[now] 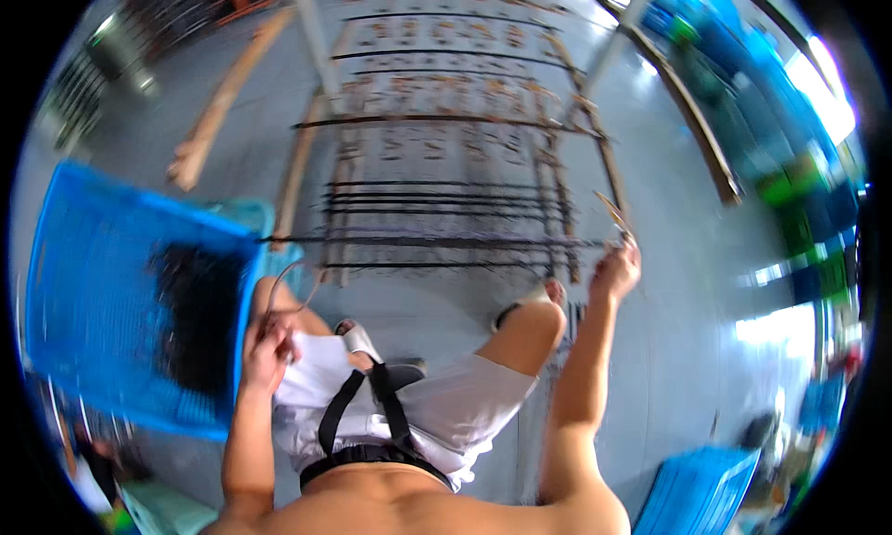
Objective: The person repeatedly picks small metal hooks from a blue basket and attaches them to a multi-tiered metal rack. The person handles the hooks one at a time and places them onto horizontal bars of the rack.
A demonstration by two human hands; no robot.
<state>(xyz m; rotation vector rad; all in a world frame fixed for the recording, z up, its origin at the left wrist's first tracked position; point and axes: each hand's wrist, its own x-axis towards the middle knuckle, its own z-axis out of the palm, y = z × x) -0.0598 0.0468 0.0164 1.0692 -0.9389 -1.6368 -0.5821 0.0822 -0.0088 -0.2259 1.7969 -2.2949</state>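
My left hand (268, 351) is closed beside the blue crate, with a thin brown loop (304, 305) curving up from its fingers. On the right, my right hand (617, 269) is raised and closed in a pinch around a thin yellowish strip (609, 206). Motion blur hides the exact kind of both pieces. A long dark rod (446, 242) stretches across in front of me, its right end close to my right fingertips; I cannot tell whether they touch it. A dark, tangled heap (197, 317) lies in the large blue crate (88, 349) at my left.
Ahead, a rack of dark crossbars (437, 120) carries rows of small brownish pieces. Wooden beams (230, 98) lie on both sides. Another blue crate (697, 493) stands at lower right. Blue and green containers (790, 177) line the right side.
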